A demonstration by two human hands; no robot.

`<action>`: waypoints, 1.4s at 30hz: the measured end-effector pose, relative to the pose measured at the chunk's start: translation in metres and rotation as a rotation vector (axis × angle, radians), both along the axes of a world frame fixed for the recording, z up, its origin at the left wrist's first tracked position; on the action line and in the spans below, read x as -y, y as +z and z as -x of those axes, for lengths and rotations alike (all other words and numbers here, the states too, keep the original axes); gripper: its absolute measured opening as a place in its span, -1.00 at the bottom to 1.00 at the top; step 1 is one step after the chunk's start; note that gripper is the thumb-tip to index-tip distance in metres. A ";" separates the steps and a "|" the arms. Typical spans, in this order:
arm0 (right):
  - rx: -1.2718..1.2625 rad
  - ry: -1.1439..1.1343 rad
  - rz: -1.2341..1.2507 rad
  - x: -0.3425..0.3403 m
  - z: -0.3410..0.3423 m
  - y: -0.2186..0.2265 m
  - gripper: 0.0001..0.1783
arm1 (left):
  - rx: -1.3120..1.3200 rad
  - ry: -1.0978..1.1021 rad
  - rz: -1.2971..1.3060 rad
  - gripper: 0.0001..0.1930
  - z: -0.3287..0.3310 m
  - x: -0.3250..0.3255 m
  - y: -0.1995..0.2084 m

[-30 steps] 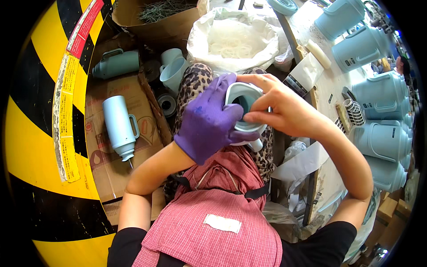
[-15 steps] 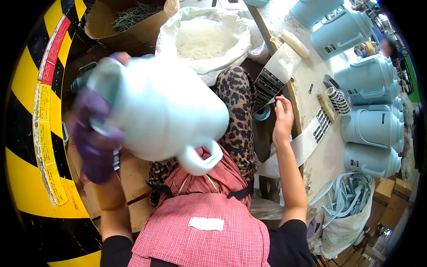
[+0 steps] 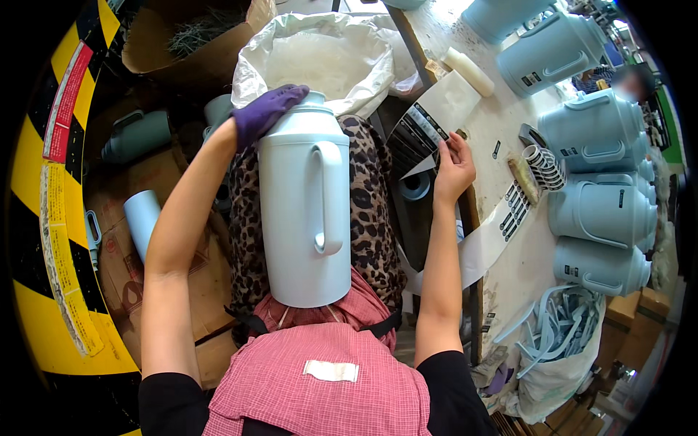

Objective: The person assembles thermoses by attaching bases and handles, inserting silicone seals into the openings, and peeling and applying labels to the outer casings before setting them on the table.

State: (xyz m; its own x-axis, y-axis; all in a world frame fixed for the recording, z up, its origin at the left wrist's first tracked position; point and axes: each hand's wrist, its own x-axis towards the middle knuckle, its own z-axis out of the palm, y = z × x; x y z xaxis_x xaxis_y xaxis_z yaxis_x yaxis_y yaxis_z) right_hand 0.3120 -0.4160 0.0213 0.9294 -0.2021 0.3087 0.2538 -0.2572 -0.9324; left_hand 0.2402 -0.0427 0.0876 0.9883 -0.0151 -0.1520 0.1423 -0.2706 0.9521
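A light blue thermos jug (image 3: 302,218) with a side handle lies along my lap, its neck pointing away from me and its handle turned to the right. My left hand (image 3: 265,115), in a purple glove, is closed over its shoulder beside the neck. My bare right hand (image 3: 455,168) is at the edge of a sheet of dark printed labels (image 3: 418,134), thumb and fingers pinched there. That sheet hangs over the worktable's left edge. Whether a single label has come loose between the fingertips is too small to tell.
Along the worktable (image 3: 520,265) stand several finished-looking jugs (image 3: 592,131). A label roll (image 3: 544,168) lies there too. A sack of pale blue strips (image 3: 560,334) is at the lower right, a white bag (image 3: 251,65) ahead. Left are cardboard (image 3: 120,247) and a striped barrier (image 3: 62,291).
The jug has swung from a tilted position at the left to rest lengthwise on my lap. My left hand moved with it; my right hand has closed at the label sheet.
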 end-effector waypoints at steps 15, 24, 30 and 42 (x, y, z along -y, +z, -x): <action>-0.014 -0.111 -0.134 -0.006 -0.008 0.001 -0.83 | 0.451 0.499 0.126 -0.64 0.176 0.061 -0.028; -0.003 -0.125 -0.081 -0.011 -0.009 0.000 -0.77 | 0.348 0.736 0.288 -0.73 0.226 0.077 -0.060; 0.016 -0.137 -0.145 -0.014 -0.010 0.006 -0.81 | 0.326 0.780 0.301 -0.73 0.231 0.079 -0.061; -0.063 0.156 -0.062 0.003 0.083 0.025 -0.90 | 0.455 0.666 -0.136 -0.77 0.251 0.090 -0.049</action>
State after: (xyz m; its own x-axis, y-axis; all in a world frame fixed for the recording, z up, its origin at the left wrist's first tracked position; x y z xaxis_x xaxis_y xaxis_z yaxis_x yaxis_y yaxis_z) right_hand 0.2293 -0.4192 0.0458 0.9681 -0.0713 0.2403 0.2266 -0.1608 -0.9606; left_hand -0.0113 -0.1329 0.0388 0.7488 0.5868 0.3083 -0.0785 -0.3833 0.9203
